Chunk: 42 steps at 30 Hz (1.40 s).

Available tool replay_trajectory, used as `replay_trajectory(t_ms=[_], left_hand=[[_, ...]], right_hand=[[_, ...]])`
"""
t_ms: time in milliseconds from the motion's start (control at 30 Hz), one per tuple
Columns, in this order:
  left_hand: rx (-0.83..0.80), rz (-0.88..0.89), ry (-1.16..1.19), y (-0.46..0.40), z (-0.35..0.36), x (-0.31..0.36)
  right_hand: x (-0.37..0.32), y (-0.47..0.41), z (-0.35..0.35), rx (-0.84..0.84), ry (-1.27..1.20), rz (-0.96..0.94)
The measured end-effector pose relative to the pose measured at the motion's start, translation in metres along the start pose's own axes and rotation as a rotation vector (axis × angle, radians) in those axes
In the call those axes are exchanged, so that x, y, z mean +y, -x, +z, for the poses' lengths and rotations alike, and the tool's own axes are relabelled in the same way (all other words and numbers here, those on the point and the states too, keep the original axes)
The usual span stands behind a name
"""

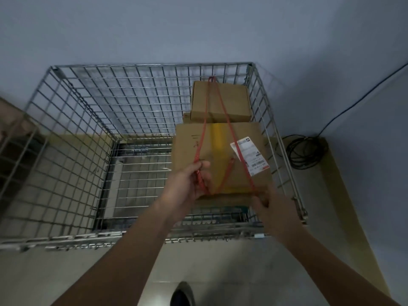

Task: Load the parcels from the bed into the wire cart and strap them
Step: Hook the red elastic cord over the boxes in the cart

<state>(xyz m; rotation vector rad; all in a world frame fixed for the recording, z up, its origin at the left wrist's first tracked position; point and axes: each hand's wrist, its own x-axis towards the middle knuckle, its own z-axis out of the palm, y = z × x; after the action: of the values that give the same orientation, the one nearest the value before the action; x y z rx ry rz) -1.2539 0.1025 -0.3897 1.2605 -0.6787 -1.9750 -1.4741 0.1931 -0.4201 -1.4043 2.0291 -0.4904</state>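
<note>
Strap: a red elastic cord (pixel 207 120) is hooked on the far wall of the wire cart (pixel 77 120) and is drawn toward the near side in two diverging strands over the parcels.
Strap axis: its long axis is run far-to-near, from the far rim hook down to both hands; the free ends are pointed at the near rim.
Front parcel: a large cardboard box (pixel 220 155) with a white shipping label is lain under both strands, at the right side of the cart.
Rear parcel: a smaller box (pixel 220 100) is seated behind it against the far wall, and crossed by the same cord.
Left hand: the left hand (pixel 189 184) is curled round the left strand and a bunched hook end, at the box's near left edge.
Right hand: the right hand (pixel 268 204) is pinched on the right strand at the box's near right corner; the fingertips are partly hidden.
Key relation: the near rim is lain just below and toward the wearer from both hands; neither hand is clearly nearer.
Step judged: the loading is judged done for these two parcels; anchoring of the near ends is judged not yet done.
Surroundings: a coiled black cable (pixel 306 151) is seen on the floor right of the cart.
</note>
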Motion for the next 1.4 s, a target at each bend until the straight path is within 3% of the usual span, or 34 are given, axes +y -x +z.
replay_trajectory(t_ms=[100, 433, 600, 700, 800, 967, 1200, 1400], left_hand=[[0.044, 0.066, -0.247, 0.018, -0.012, -0.007], [0.233, 0.102, -0.624, 0.039, -0.05, -0.022], [0.108, 0.019, -0.906, 0.033, -0.066, -0.027], [-0.021, -0.038, -1.176, 0.03, -0.066, -0.03], [-0.032, -0.103, -1.347, 0.019, -0.061, -0.032], [-0.072, -0.232, -1.396, 0.0, -0.063, -0.03], [-0.134, -0.347, -1.625, -0.019, -0.075, -0.04], [-0.188, -0.362, -1.775, -0.036, -0.083, -0.051]], right_hand=[[-0.001, -0.003, -0.003, 0.039, -0.084, 0.077], [0.013, -0.008, -0.007, -0.034, 0.096, 0.072], [0.013, -0.006, 0.004, -0.074, 0.316, 0.017], [0.009, -0.004, 0.005, -0.094, 0.356, 0.036], [0.003, -0.005, 0.004, -0.143, 0.348, 0.061], [-0.001, -0.008, 0.004, -0.219, 0.362, 0.088], [0.001, -0.007, 0.004, -0.185, 0.348, 0.096], [0.003, -0.011, 0.007, -0.219, 0.347, 0.11]])
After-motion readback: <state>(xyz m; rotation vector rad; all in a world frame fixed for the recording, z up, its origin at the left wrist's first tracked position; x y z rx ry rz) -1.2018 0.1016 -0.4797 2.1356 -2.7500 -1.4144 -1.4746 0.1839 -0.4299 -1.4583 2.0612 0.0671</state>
